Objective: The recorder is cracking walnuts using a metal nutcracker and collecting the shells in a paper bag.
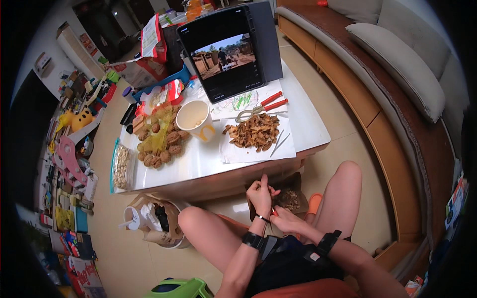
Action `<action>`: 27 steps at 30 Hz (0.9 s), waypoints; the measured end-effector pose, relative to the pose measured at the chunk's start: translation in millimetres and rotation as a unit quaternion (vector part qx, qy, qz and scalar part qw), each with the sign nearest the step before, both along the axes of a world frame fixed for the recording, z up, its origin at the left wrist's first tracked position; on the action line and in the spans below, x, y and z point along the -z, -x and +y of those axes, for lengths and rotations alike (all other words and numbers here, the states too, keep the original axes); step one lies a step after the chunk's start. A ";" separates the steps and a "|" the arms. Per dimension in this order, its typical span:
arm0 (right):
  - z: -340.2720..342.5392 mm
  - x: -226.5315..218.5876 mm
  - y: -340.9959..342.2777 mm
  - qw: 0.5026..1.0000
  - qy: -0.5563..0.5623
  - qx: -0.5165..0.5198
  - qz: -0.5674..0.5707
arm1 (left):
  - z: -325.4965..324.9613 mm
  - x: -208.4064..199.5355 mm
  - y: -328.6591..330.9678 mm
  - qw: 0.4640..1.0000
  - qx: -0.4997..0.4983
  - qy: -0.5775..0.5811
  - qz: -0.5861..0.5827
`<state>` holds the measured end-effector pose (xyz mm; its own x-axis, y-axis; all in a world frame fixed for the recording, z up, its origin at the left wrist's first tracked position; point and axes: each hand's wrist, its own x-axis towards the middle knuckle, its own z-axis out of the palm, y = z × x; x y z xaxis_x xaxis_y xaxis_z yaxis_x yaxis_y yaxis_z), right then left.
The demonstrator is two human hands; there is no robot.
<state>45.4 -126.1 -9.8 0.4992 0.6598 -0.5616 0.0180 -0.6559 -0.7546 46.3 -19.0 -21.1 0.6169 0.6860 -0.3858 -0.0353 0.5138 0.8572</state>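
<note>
Between my knees, both hands work close together above a box of broken brown shell pieces (288, 199). My left hand (261, 194) is curled, thumb pointing up; whatever it pinches is too small or hidden. My right hand (289, 221) is closed around a small object with a red part (274, 212), mostly covered by the fingers. On the white table (198, 166) ahead, a heap of brown walnut pieces (253, 133) rests on white paper, with thin metal picks (279, 144) beside it. Behind the heap lies a red-handled plier-like nutcracker (263, 106).
Whole walnuts (166, 149) lie with a yellow net (156, 131) next to a paper cup (194, 120). A bag of pale nuts (120, 166) stands at the table's left corner. A tablet (223, 54) stands behind. A trash bin (154, 221) is left of my knee; a sofa (357, 79) is right.
</note>
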 end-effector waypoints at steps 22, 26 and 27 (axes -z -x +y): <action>-7.9 36.0 -12.8 0.978 0.012 0.090 0.186 | 2.8 59.7 -11.6 0.988 0.097 0.120 0.011; -10.9 18.4 -16.4 0.967 -0.006 0.121 0.226 | 15.2 52.5 5.3 0.959 0.169 0.214 -0.078; -12.1 17.1 -15.6 0.966 -0.003 0.122 0.229 | 12.0 49.3 6.9 0.959 0.168 0.217 -0.076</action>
<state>61.0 -138.2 -26.8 0.3402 0.5577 -0.7571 -0.4730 -0.5944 -0.6504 39.5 -6.9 -70.4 0.8465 0.2331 -0.4786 0.0882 0.8252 0.5579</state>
